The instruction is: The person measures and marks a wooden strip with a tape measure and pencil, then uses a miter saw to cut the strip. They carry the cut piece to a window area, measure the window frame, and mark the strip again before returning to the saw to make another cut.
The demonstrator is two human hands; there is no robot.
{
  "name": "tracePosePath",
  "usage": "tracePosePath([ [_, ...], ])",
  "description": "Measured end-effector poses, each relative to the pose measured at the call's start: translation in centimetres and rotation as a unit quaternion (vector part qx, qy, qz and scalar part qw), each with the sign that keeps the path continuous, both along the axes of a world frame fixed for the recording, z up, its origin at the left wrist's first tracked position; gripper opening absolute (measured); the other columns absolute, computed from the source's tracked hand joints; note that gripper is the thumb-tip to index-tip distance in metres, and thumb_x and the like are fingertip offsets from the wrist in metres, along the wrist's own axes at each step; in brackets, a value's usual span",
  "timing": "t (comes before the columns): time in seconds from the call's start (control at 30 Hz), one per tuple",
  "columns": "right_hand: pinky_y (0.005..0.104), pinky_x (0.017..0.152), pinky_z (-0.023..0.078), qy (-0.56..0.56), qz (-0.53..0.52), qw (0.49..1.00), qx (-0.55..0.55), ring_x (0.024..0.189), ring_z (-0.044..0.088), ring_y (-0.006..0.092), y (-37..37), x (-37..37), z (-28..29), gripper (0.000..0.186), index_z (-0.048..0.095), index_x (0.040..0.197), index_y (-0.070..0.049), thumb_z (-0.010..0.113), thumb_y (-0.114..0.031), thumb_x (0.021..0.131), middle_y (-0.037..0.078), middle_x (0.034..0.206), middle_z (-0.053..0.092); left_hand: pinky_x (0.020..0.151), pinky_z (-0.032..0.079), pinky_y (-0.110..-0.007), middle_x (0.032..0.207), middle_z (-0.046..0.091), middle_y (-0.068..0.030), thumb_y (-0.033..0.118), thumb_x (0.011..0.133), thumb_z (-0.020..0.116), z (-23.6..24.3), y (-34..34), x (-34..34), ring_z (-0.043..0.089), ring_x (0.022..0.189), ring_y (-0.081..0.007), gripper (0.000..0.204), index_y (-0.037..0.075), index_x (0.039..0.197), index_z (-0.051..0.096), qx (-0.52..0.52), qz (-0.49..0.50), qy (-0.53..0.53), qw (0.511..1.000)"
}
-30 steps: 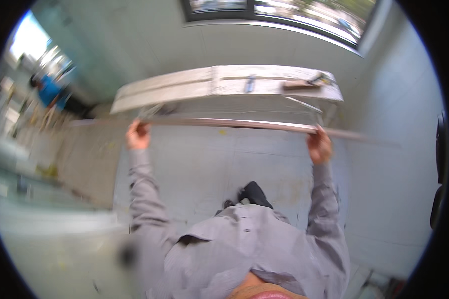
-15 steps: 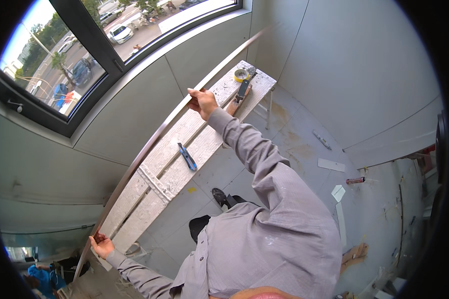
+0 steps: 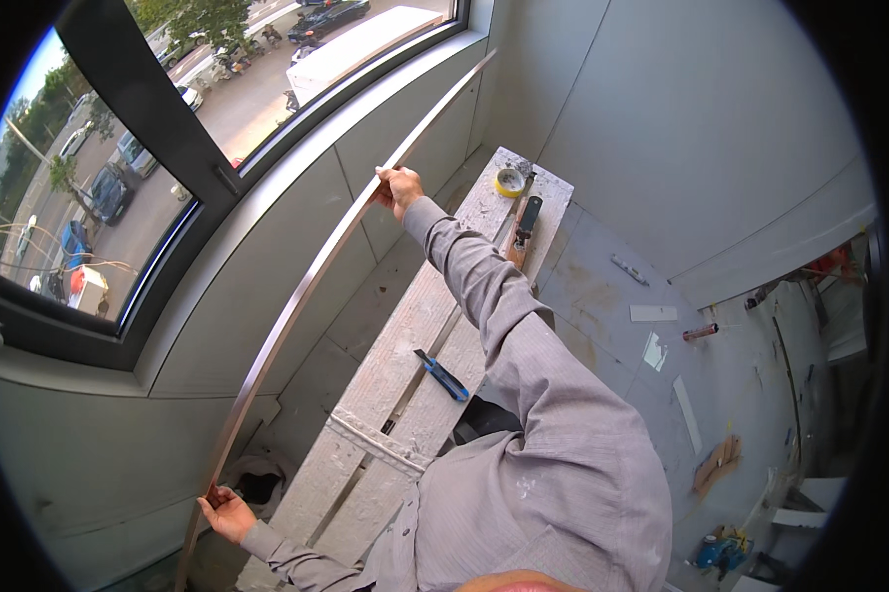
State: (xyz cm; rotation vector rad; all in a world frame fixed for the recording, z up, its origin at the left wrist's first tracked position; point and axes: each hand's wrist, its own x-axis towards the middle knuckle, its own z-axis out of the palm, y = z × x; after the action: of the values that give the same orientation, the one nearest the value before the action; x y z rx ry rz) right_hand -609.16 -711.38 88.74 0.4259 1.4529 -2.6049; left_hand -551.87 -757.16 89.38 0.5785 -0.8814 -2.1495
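A long, thin trim strip (image 3: 304,288) with a brownish metallic sheen runs from the lower left up toward the far corner. My right hand (image 3: 400,190) is closed around its upper part, below the window ledge. Lower down, my left hand (image 3: 228,515) pinches the same strip between thumb and fingers. To the right of the strip is a plaster-spattered wooden bench (image 3: 375,395). On it lie a blue utility knife (image 3: 442,376), a roll of yellow tape (image 3: 509,182) and a dark-handled tool (image 3: 527,219), partly behind my right sleeve.
Left of the strip are the grey wall panels (image 3: 257,340) and a dark-framed window (image 3: 119,118). Floor items at right include a sealant tube (image 3: 630,269), a white flat piece (image 3: 653,314), a red-and-black tube (image 3: 701,333) and torn cardboard (image 3: 717,465).
Both hands still hold the strip, now close to the wall and clear of the bench edge. The view has shifted; the bench appears farther right, with floor showing between it and the wall.
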Motion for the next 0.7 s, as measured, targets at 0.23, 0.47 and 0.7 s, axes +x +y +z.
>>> tracePosePath([
  [0.23, 0.0392, 0.070, 0.060, 0.001, 0.000, 1.000, 0.024, 0.077, 0.071, 0.0207, -0.9, -7.9, -2.2, 0.017, 0.061, 0.110, -0.008, 0.067, -0.018, 0.097, 0.005, 0.091, 0.071, 0.080, 0.052, -0.031, 0.117, 0.072, -0.0178, 0.025, 0.106, 0.063, -2.0, -1.3, -8.4, 0.064, 0.095, -0.0204, 0.029, -0.003, 0.114, 0.066, 0.022, -0.004, -0.015, 1.000],
  [0.47, 0.0383, 0.069, 0.057, -0.013, 0.003, 0.999, 0.043, 0.077, 0.070, 0.0188, -0.9, -12.9, -3.7, 0.015, 0.062, 0.108, -0.011, 0.067, -0.019, 0.096, 0.004, 0.089, 0.071, 0.080, 0.052, -0.033, 0.119, 0.073, -0.0179, 0.022, 0.105, 0.063, -3.3, -2.3, -13.3, 0.065, 0.095, -0.0220, 0.027, -0.004, 0.111, 0.067, 0.033, -0.020, -0.006, 0.999],
  [0.7, 0.0363, 0.071, 0.054, -0.021, 0.014, 0.999, 0.032, 0.078, 0.066, 0.0166, -0.8, -15.3, -4.0, 0.013, 0.063, 0.105, -0.013, 0.069, -0.021, 0.097, 0.002, 0.088, 0.069, 0.079, 0.051, -0.031, 0.117, 0.072, -0.0173, 0.024, 0.105, 0.064, -3.8, -3.0, -16.3, 0.063, 0.096, -0.0198, 0.027, -0.002, 0.111, 0.067, 0.021, -0.024, -0.029, 0.999],
])
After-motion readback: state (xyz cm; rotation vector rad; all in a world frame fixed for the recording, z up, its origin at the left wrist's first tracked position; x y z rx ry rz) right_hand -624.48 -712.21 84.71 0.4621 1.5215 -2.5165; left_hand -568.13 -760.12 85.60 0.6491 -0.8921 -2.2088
